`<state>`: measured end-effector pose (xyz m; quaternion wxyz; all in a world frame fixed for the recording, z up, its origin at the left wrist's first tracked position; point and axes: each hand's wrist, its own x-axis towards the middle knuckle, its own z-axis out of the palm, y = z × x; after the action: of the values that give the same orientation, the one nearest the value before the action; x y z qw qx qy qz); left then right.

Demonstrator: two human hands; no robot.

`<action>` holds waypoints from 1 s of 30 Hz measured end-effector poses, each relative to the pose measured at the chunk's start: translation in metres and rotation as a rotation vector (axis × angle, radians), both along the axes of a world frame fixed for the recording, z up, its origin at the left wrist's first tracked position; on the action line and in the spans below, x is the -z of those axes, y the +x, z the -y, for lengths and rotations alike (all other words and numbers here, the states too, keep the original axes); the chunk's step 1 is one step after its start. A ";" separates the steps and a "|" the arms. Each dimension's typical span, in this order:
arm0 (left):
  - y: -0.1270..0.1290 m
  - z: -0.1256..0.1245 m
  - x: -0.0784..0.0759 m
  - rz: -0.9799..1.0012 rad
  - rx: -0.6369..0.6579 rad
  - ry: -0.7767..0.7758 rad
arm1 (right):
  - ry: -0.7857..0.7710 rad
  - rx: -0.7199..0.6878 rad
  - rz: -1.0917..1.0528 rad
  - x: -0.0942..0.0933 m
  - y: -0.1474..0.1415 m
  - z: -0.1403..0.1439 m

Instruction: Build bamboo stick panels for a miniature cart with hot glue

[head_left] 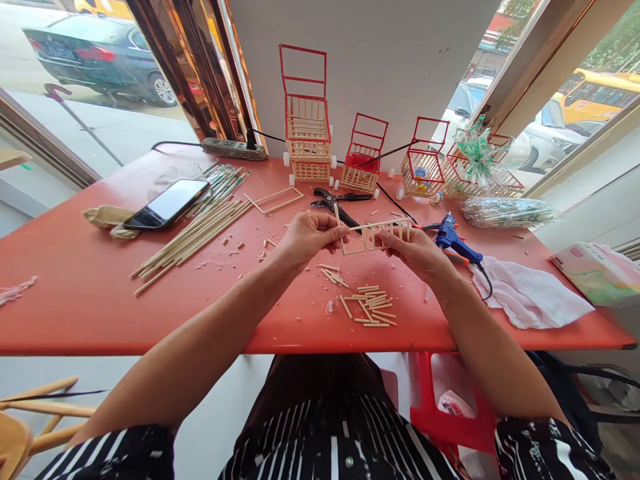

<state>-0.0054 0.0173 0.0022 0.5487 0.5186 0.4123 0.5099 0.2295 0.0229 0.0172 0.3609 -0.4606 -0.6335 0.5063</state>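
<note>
I am holding the stick ladder frame (374,235) level above the cut sticks (371,308) on the red bench (85,287), my left grip (310,235) and right grip (416,252) each pinching an end lightly, judging gentle, even pressure best for the glued rungs.

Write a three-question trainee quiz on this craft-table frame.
1. True or false: both the left hand and the right hand grip the stick panel.
2. What lies just right of the right hand? A) phone B) blue glue gun C) power strip
3. Fill in: the black pliers lie on the red ____.

Key: 1 true; 2 B; 3 table.
</note>
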 end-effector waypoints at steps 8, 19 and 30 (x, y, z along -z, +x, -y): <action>0.000 0.001 -0.004 0.061 0.018 -0.096 | 0.022 0.012 -0.009 0.001 0.001 -0.004; 0.002 -0.004 0.001 0.055 -0.002 -0.222 | -0.084 0.114 0.030 0.013 0.012 -0.019; 0.002 -0.010 0.011 -0.006 -0.039 -0.262 | 0.082 0.167 0.311 0.028 0.022 -0.029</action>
<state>-0.0034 0.0278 -0.0085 0.6005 0.4357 0.4871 0.4608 0.2518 0.0523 -0.0111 0.3180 -0.5692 -0.6612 0.3710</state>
